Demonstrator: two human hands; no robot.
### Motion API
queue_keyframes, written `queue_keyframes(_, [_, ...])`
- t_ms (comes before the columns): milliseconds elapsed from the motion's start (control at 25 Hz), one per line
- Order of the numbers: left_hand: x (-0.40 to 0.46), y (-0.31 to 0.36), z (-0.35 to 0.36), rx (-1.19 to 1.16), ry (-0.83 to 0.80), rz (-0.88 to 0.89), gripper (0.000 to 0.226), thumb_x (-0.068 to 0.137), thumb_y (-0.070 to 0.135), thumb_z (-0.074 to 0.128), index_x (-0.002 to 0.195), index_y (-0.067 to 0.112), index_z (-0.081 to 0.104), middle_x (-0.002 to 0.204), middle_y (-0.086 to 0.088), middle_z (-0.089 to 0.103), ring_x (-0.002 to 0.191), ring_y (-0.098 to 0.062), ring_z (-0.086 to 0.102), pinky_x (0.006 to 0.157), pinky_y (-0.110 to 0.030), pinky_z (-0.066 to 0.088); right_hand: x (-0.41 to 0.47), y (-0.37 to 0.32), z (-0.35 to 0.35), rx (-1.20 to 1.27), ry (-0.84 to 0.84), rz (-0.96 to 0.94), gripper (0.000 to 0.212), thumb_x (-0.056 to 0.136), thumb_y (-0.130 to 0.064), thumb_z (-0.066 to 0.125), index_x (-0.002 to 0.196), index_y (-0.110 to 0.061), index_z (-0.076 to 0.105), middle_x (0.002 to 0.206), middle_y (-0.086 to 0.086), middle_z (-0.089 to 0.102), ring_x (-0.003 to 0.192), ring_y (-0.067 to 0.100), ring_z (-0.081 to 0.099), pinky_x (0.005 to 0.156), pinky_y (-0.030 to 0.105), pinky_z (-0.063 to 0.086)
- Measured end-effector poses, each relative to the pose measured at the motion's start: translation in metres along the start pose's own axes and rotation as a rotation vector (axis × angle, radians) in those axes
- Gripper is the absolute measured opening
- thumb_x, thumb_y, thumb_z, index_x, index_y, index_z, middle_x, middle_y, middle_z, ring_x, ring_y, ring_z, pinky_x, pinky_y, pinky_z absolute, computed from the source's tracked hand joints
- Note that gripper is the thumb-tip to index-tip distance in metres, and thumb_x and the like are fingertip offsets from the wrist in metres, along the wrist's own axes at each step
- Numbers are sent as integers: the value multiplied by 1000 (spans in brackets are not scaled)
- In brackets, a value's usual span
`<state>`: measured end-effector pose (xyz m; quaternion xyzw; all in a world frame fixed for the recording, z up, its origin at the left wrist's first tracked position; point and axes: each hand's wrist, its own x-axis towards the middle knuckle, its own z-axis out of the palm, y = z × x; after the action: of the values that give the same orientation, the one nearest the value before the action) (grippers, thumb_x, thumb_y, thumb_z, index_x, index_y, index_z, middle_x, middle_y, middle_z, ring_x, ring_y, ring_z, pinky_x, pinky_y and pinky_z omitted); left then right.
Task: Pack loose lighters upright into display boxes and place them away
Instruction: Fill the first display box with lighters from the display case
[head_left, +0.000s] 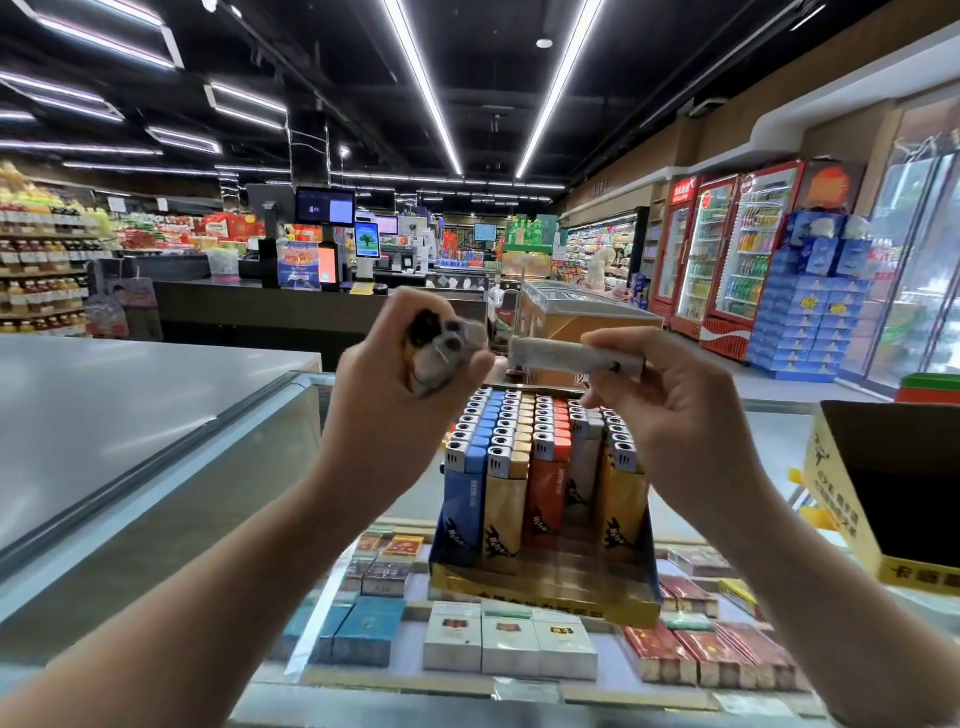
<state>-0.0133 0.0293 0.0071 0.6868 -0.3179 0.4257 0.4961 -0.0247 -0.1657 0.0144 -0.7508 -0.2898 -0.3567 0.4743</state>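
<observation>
At mid-frame the left hand (410, 358) is curled tight round a small bunch of lighters (441, 348), their metal heads poking out towards the camera, while the right hand (660, 379) pinches a single pale lighter (561, 356) lying sideways between thumb and fingertips; both are blurred, so exact finger placement is hard to read. Directly below them, in the lower centre of the frame, the display box (540, 592) sits on the glass counter (769, 436), already holding rows of blue, tan, red and grey lighters standing upright, with a visible gap in the grey row right of centre where the front lighters are missing. I judge the job is near its end for this box. The risks from here: the single lighter is held horizontal and must be turned head-up before going in, or it will lie across the rows; pushing it into a tight slot could tip its neighbours or shove the box along the smooth glass; and the crowded left grip could let one slip out. A second, open carton (857, 499) stands at the right edge, over the cigarette packs (509, 644) under the glass
</observation>
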Motion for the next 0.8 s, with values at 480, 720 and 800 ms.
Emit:
queue_keyframes(480, [-7, -12, 4, 284, -227, -26, 28, 74, 23, 73, 82, 33, 47, 62, 12, 57, 54, -10, 54, 46, -25, 46, 7, 18, -16, -106, -220, 236, 26, 81, 0, 63, 89, -23, 53, 78, -2, 52, 63, 4, 47, 55, 10, 42])
queue_keyframes(720, [-6, -12, 5, 259, -238, -31, 27, 74, 24, 72, 83, 34, 48, 62, 11, 58, 55, -12, 56, 46, -24, 47, 2, 15, -10, -207, -322, 78, 36, 88, 2, 54, 112, -24, 60, 75, -11, 53, 53, -5, 50, 47, 7, 37])
queue_keyframes(800, [-6, -13, 4, 245, -251, -32, 27, 74, 25, 71, 83, 34, 48, 64, 12, 58, 56, -11, 57, 47, -23, 48, 1, 14, -9, -124, -282, 78, 35, 87, 1, 56, 104, -30, 59, 76, -6, 54, 50, 4, 46, 46, 13, 37])
